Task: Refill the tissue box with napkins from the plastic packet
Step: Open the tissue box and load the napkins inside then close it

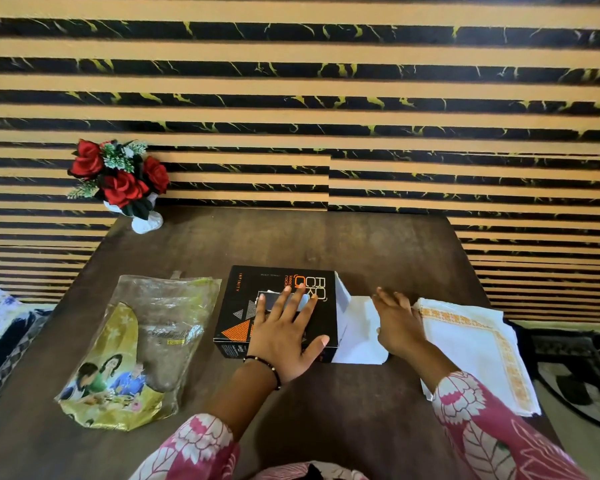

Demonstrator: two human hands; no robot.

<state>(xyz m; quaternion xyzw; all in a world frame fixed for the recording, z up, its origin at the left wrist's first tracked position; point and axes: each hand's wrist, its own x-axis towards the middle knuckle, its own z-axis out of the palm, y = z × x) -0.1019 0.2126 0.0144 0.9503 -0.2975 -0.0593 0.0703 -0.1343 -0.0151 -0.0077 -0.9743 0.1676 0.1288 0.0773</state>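
Note:
A black tissue box with orange print lies in the middle of the brown table. My left hand rests flat on its top, fingers spread, over the dispensing slot. The box's right end is open, with white flaps folded out. My right hand lies on those flaps, fingers stretched toward the opening. A stack of white napkins with orange border print sits on the table just right of that hand. The plastic packet, clear with a yellow printed front, lies crumpled left of the box.
A white vase of red artificial roses stands at the table's far left corner against the striped wall. A patterned cloth lies off the table's left edge, and a dark patterned mat off the right.

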